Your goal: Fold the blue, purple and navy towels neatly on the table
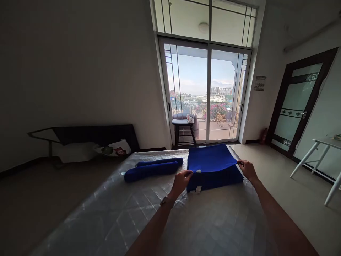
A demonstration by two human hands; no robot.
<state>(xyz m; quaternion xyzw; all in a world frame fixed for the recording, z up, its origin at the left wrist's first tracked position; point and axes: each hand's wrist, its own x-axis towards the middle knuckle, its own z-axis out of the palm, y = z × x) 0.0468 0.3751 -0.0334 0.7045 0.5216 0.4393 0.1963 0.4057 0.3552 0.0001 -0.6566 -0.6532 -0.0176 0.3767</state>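
Centrally, the top blue cloth (210,156) is pinched at its near left corner by the left hand (182,181) and at its near right corner by the right hand (248,170). The near edge is spanned left to right between them; the cloth's body is extended away, over the blue stack (215,180) on the mattress (144,202). Two blue rolls (151,172) are set left, nearer the left hand.
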